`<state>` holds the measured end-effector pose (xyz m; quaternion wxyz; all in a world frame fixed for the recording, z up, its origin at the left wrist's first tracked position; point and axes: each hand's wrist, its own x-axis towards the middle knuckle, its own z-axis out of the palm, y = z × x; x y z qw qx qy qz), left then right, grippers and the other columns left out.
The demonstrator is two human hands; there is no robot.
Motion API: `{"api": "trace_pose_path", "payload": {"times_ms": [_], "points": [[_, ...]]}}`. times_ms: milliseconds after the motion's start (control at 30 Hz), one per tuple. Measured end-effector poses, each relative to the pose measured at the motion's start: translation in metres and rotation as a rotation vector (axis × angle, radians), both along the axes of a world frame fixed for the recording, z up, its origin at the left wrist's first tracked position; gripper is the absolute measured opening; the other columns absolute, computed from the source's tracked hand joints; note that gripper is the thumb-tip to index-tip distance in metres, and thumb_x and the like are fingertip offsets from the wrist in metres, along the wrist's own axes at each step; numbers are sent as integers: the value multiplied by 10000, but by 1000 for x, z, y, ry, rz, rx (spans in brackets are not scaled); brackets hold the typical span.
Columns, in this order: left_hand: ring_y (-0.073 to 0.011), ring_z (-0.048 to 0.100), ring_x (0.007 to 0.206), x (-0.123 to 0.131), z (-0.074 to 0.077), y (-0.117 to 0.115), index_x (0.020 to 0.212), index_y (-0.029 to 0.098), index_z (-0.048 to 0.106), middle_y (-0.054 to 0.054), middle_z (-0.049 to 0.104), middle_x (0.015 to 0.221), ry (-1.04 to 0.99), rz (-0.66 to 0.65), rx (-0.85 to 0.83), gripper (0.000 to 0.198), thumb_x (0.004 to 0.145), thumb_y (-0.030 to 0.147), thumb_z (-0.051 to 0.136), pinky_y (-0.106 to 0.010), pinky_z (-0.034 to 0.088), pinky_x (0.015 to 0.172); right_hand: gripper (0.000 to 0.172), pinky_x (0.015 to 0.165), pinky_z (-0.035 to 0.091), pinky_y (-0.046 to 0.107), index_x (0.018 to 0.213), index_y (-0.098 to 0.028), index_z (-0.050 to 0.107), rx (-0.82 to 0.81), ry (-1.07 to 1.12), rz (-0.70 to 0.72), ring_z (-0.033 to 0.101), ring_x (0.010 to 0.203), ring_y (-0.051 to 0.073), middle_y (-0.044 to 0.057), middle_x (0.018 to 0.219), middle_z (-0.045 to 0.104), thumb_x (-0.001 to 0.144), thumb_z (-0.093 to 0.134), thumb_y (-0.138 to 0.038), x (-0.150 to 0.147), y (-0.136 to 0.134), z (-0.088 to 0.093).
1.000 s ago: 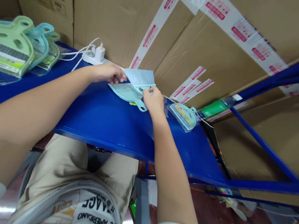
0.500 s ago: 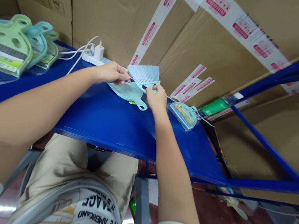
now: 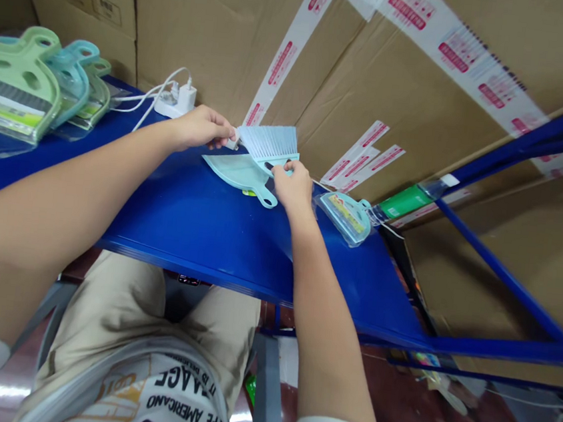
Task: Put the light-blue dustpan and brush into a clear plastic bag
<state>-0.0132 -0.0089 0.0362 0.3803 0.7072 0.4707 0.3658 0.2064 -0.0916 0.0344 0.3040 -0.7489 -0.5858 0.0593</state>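
Blue metal shelf backed by taped cartons. Right hand pinches the handle of a pale blue hand brush, held just above the matching dustpan at the far edge. Left hand pinches a small white piece at the bristle edge. Risk — the shallow fingertip hold could let the brush twist or drop onto the dustpan.

A small hand brush in pale blue plastic is held tilted above the blue shelf — its fan of light bristles points up and back toward the cardboard boxes, its handle end down at the right. Just beneath it lies a matching pale-blue dustpan, flat on the shelf, unwrapped, its wide scoop edge toward the left and its looped handle — a rounded ring — pointing forward-right.
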Motion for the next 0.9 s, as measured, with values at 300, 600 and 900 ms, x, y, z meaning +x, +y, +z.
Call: {"api": "trace_pose_path", "payload": {"times_ms": [300, 600, 900], "points": [[-197, 637, 1061, 1, 5, -3, 1085, 158, 645, -63, 718, 1096, 104, 208, 84, 272, 953, 345, 498, -325, 483, 942, 204, 919, 511, 394, 988, -209, 640, -99, -109, 95, 661, 1077, 303, 138, 1099, 723, 861, 547, -338, -20, -1, -6], [-327, 535, 1411, 26, -17, -11, 1431, 134, 591, -165, 621, 1475, 846, -14, 193, 630, 947, 507, 437, -384, 401, 1146, 359, 1066, 472, 475, 1193, -136, 706, -173, -180, 126, 641, 1183, 340, 210, 1255, 643, 933, 530, -311, -29, -1, -15], [-310, 598, 1347, 26, -18, -15, 1478, 93, 519, -191, 671, 1400, 804, 50, 176, 670, 959, 509, 437, -350, 443, 1100, 314, 1100, 458, 454, 1149, -135, 759, -129, -241, 237, 632, 1207, 321, 204, 1208, 631, 977, 545, -288, -21, 0, -20]]}}
